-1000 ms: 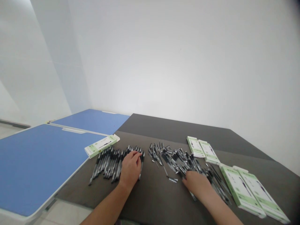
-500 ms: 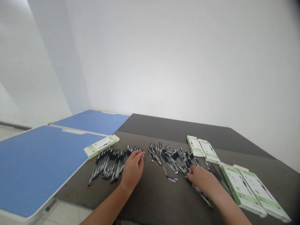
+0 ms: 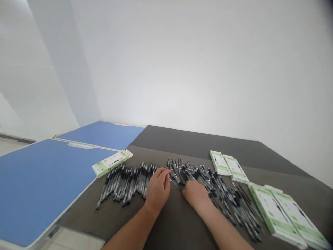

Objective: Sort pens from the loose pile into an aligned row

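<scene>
My left hand [image 3: 158, 190] is over the right end of a row of pens [image 3: 127, 184], its fingertips pinched together toward the loose parts. What sits in that pinch, if anything, is too small to name. Close by, my right hand [image 3: 196, 195] is closed at the near left edge of a heap of small pen parts [image 3: 191, 168], with a dark tip showing by its thumb. The fingers hide whatever it grips. Right of it lie more clear-barrelled pens with black grips [image 3: 243, 210], spread at a slant.
A green-and-white pen box [image 3: 111, 163] lies at the far left of the dark table [image 3: 182, 222]. Two more boxes [image 3: 220, 162] lie behind the heap, and another pair [image 3: 278, 211] at the right. Blue tables [image 3: 52, 184] adjoin on the left; a white wall stands behind.
My right hand has moved left from the slanted pens to the loose parts, uncovering those pens. My left hand has shifted right, off part of the pen row, so the hands are now closer together.
</scene>
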The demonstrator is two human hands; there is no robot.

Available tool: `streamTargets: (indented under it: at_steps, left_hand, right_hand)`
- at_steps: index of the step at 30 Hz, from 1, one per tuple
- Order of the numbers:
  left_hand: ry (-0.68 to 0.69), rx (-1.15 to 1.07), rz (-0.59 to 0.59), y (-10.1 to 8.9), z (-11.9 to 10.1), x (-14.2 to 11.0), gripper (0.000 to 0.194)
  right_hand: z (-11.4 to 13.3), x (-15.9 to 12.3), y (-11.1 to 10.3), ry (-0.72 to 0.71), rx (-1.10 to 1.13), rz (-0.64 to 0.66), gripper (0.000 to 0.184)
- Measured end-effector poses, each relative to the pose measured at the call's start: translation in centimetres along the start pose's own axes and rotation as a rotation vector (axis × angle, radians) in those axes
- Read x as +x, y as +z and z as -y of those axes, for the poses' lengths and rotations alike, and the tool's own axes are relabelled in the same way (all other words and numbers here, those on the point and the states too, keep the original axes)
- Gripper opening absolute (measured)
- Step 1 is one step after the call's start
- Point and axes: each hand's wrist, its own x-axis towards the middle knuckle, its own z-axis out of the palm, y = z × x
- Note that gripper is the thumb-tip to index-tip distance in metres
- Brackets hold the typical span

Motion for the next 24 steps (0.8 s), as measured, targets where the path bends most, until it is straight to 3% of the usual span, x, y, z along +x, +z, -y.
streamTargets:
  at_steps: [6,10,14,18,21,24]
  left_hand:
    - [-0.063,-0.052,0.042,-0.2,-0.3,0.0,0.024]
    - [-0.268,-0.179,0.126,0.3,-0.1,0.0,0.024]
    - [-0.542,-0.503,0.282,0.7,-0.1,0.1,0.032]
    - [-0.692,-0.874,0.316,0.8,-0.5,0.3,0.026]
    - [-0.809,-1.105,0.216,0.6,-0.3,0.6,0.021]
    - [-0.864,-1.250,-0.050,0.1,0.4,1.0,0.018]
  right_hand:
    - [-0.9,0.3,-0.4,0.002,0.029,-0.007,0.027]
    - [-1.7,-0.2,-1.8,-0.073,0.104,-0.021,0.024]
    - [-2.1,-1.3,-2.6,-0.231,0.302,0.051,0.023]
    - [-2.2,-2.3,-2.3,-0.323,0.621,0.180,0.020]
    - [-2.5,-2.8,-1.8,-0.345,0.876,0.196,0.025]
    - [-3.0,-3.0,-1.7,-0.329,0.979,0.098,0.037]
